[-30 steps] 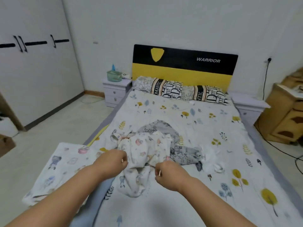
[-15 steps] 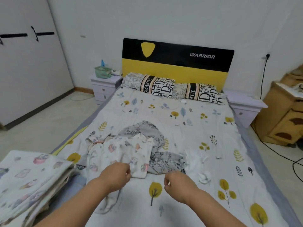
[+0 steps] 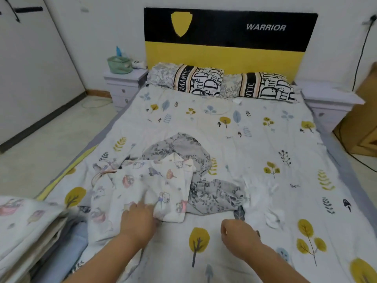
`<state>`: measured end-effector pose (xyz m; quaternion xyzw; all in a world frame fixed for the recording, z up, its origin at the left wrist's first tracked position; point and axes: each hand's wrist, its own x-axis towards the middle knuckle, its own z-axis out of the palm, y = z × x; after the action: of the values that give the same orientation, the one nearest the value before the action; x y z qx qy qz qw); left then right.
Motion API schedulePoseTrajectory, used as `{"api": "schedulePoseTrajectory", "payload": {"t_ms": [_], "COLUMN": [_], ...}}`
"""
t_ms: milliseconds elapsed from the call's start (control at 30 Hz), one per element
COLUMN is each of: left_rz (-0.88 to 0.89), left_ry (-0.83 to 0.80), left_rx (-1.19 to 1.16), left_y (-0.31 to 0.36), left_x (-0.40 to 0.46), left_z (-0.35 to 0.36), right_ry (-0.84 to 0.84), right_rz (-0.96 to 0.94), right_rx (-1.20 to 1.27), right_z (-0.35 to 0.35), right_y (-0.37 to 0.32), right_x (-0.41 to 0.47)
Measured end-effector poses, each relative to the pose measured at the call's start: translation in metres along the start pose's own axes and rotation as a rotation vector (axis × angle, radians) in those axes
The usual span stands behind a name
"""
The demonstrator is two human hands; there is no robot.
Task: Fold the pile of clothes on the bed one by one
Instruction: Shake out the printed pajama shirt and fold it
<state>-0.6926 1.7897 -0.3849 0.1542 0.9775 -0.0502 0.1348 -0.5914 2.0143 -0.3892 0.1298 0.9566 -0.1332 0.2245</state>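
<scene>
A white garment with cartoon prints [image 3: 142, 186] lies crumpled in the middle of the bed [image 3: 234, 127]. It partly covers a grey floral garment [image 3: 212, 195], and small white pieces [image 3: 265, 201] lie to the right of both. My left hand [image 3: 138, 219] rests on the near edge of the cartoon garment, its fingers curled into the fabric. My right hand [image 3: 236, 231] hovers over the bare sheet with loosely curled fingers and holds nothing.
A stack of folded clothes [image 3: 26, 231] sits at the bed's near left corner. Two pillows [image 3: 204, 80] lie against the black-and-yellow headboard [image 3: 224, 41]. Nightstands [image 3: 122, 84] flank the bed. A wooden cabinet [image 3: 367, 123] and a cable stand at the right.
The view has moved closer to the bed. My right hand has let go of the cartoon garment and drawn off to the right. My left hand stays on the fabric, which now lies flatter.
</scene>
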Motion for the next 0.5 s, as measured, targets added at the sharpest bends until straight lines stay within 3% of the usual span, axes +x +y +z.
{"api": "schedulePoseTrajectory", "payload": {"t_ms": [167, 233, 367, 500], "left_rz": [-0.259, -0.313, -0.213, -0.121], "left_ry": [-0.067, -0.099, -0.192, -0.192], "left_rx": [0.111, 0.027, -0.254, -0.624], "left_y": [-0.036, -0.055, -0.085, -0.08], "left_x": [0.05, 0.064, 0.077, 0.077], "left_z": [0.024, 0.039, 0.058, 0.033], "right_ry": [-0.022, -0.042, -0.058, -0.012], "right_rz": [-0.014, -0.052, -0.113, -0.15], "right_rx": [0.063, 0.081, 0.121, 0.206], "right_z": [0.022, 0.03, 0.043, 0.045], "right_y": [-0.016, -0.027, -0.051, -0.075], "right_x": [0.056, 0.074, 0.099, 0.105]}}
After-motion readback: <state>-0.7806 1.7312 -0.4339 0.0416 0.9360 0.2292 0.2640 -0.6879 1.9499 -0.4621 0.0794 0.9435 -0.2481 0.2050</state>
